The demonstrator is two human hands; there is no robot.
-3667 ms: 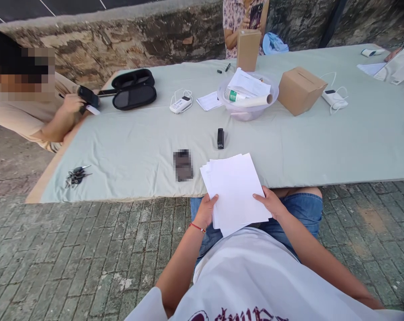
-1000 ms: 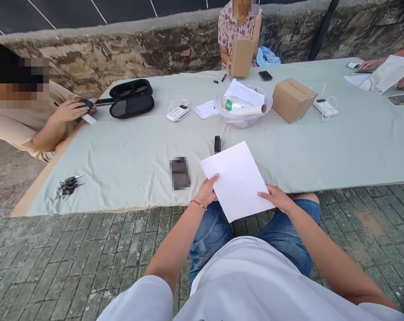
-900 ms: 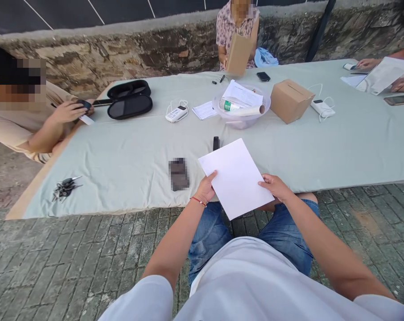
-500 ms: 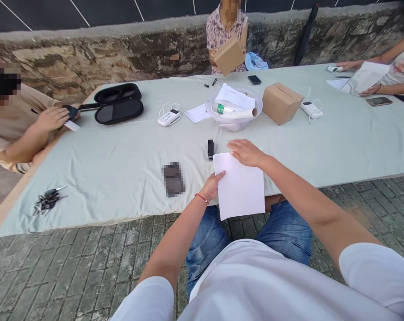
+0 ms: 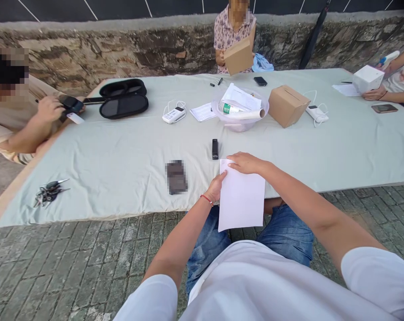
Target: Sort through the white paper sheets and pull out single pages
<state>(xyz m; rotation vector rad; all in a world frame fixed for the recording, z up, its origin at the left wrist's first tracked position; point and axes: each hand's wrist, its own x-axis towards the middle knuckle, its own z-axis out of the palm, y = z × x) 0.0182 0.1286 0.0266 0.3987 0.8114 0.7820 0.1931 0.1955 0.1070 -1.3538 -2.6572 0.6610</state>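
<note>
White sheets of paper [image 5: 242,200], apparently a thin stack, hang over the table's near edge above my lap. My left hand [image 5: 217,186] grips their left edge, thumb on top. At the upper edge, my right hand [image 5: 245,163] pinches the paper near its top left corner, with the thumb on the face and the fingers behind. Small faint marks show at that corner. Just beyond it lies a black stapler [image 5: 215,149], touched by neither hand. To the left is a dark blurred-out object [image 5: 177,177].
Keys [image 5: 50,192] lie at the left. Farther back are an open black case [image 5: 123,107], a white corded device [image 5: 174,115], a filled plastic basin [image 5: 240,122] and a cardboard box [image 5: 287,107]. Other people sit at the left, far and right sides; one holds a white box [image 5: 368,79].
The paper has come slightly closer to my body. My right hand has shifted down onto its top edge. The person at the right now holds up a white box and a blue-and-white object.
</note>
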